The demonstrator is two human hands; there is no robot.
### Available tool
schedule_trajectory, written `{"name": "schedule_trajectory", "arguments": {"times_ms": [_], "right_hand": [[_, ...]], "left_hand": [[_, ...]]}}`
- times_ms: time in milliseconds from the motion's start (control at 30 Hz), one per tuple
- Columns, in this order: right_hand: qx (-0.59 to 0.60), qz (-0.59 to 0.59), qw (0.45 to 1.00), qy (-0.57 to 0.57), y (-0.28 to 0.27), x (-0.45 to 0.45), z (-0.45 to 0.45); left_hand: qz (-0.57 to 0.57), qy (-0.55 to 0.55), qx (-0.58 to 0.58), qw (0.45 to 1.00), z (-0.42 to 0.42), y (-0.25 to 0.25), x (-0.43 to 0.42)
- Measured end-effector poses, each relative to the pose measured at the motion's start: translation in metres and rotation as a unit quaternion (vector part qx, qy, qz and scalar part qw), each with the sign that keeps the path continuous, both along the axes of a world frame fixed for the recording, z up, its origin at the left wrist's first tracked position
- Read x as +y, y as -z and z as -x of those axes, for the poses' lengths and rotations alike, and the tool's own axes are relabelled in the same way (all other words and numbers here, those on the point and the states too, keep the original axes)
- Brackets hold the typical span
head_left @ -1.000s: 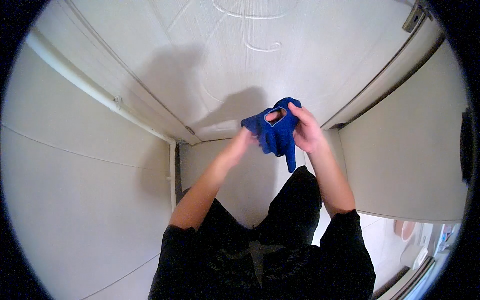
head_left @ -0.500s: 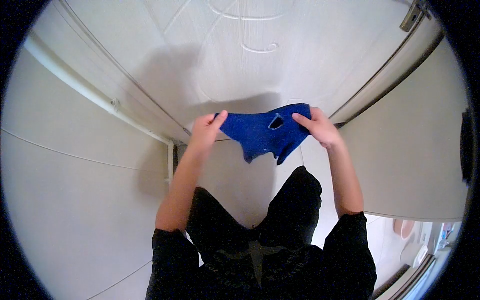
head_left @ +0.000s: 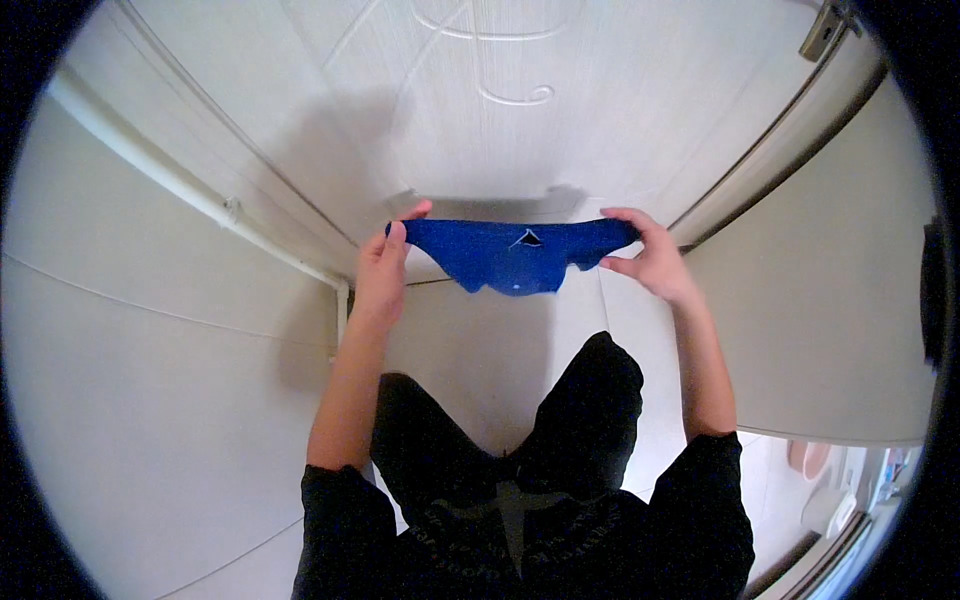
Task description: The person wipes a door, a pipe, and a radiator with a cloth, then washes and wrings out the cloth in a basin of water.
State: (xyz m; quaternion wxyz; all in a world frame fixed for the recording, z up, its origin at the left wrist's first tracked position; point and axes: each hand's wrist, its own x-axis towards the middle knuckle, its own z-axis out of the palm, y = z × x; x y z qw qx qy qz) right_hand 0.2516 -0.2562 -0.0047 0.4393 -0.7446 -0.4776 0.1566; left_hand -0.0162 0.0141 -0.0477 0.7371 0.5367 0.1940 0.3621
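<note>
A blue cloth piece (head_left: pixel 500 260) with a small pale-edged hole is stretched sideways between my two hands, in front of the pale door. My left hand (head_left: pixel 388 262) is closed on its left end, the thumb on top and a finger reaching out behind. At the right end, my right hand (head_left: pixel 650 258) grips the cloth between the thumb below and the fingers above. The lower edge of the cloth hangs uneven, with short bulges.
Ahead stands a pale door (head_left: pixel 640 110) with raised curved lines and a metal lock plate (head_left: pixel 822 32) at top right. A white pipe (head_left: pixel 180 180) runs along the left wall. A pink basin (head_left: pixel 808 458) lies at the lower right.
The cloth, first bunched over my hands, is now pulled out wide and flatter. My left hand has moved left and my right hand slightly right; the hole looks narrower.
</note>
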Motion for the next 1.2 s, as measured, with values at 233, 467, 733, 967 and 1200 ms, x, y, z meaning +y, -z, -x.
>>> {"name": "schedule_trajectory", "arguments": {"times_ms": [233, 467, 733, 967, 1200], "right_hand": [[-0.113, -0.113, 0.986, 0.054, 0.033, -0.003, -0.009], [0.419, -0.092, 0.897, 0.102, 0.048, 0.001, -0.011], [0.491, -0.044, 0.862, 0.116, 0.042, 0.02, -0.022], [0.454, -0.025, 0.89, 0.031, 0.07, 0.025, 0.027], [0.409, 0.039, 0.911, -0.035, 0.082, 0.016, 0.02]], "left_hand": [[0.079, 0.059, -0.065, 0.993, 0.023, 0.054, 0.023], [0.019, 0.147, 0.081, 0.986, 0.016, 0.027, 0.005], [0.117, 0.155, 0.163, 0.967, -0.001, -0.007, -0.002], [0.217, 0.154, 0.101, 0.959, -0.004, 0.024, 0.0], [0.042, 0.147, 0.242, 0.958, 0.013, 0.058, -0.002]]}}
